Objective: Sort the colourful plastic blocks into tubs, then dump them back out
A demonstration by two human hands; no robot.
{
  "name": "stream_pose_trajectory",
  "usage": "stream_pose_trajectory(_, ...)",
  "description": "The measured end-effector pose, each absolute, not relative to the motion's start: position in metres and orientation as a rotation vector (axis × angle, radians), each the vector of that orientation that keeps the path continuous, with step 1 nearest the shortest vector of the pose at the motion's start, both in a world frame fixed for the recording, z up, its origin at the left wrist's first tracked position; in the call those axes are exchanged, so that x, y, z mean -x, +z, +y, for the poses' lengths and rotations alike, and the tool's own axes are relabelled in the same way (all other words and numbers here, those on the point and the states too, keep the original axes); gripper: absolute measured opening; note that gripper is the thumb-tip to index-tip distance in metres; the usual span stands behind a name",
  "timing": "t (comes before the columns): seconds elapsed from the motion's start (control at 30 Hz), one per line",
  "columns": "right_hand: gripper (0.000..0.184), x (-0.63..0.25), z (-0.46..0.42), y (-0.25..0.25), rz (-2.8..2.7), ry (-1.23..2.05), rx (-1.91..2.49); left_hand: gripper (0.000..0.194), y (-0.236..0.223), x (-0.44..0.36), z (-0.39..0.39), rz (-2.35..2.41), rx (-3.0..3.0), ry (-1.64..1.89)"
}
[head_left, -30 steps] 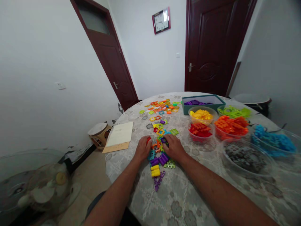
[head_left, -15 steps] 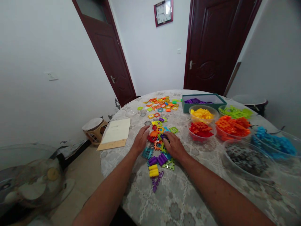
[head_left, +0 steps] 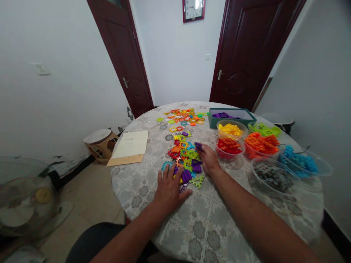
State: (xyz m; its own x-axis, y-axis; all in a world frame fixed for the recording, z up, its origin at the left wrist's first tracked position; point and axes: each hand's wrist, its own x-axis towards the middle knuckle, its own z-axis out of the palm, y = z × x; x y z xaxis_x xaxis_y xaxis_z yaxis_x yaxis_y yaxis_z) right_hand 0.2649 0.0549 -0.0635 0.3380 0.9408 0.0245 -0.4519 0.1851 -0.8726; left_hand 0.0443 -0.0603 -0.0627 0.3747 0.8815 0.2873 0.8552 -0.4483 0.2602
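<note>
A loose heap of plastic building pieces (head_left: 188, 155) in many colours runs down the middle of the table. My left hand (head_left: 170, 190) lies spread, palm down, over the near end of the heap, its fingers covering some yellow and purple pieces. Beside its fingertips are purple ribbed pieces (head_left: 187, 176) and a green triangular piece (head_left: 197, 181). To the right of the heap, my right hand (head_left: 208, 157) pinches a purple building piece (head_left: 199, 147) between thumb and fingers. Blue toothed pieces (head_left: 166, 165) show just beyond my left fingers.
Clear tubs hold yellow (head_left: 230, 129), red (head_left: 229, 146), orange (head_left: 261, 144), green, blue (head_left: 297, 160) and grey pieces (head_left: 272, 176) at the right. Behind them stands a green box (head_left: 233, 117) with purple pieces. More pieces (head_left: 184, 116) lie at the far side. Paper (head_left: 131, 143) rests at the left.
My left hand has moved from the heap's left side to its near end and flattened there. My right hand has drawn off the heap to the right with a purple piece.
</note>
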Motion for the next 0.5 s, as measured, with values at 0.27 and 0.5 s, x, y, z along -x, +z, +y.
stream_pose_trajectory(0.27, 0.022, -0.259, 0.054, -0.066, -0.558, 1.158, 0.833, 0.086, -0.056, -0.034, 0.005, 1.660, -2.558, 0.562)
stream_pose_trajectory(0.5, 0.021, -0.266, 0.058, -0.065, -0.422, 1.189, 0.855, 0.059, -0.058, -0.022, 0.013, 1.581, -2.558, 0.829)
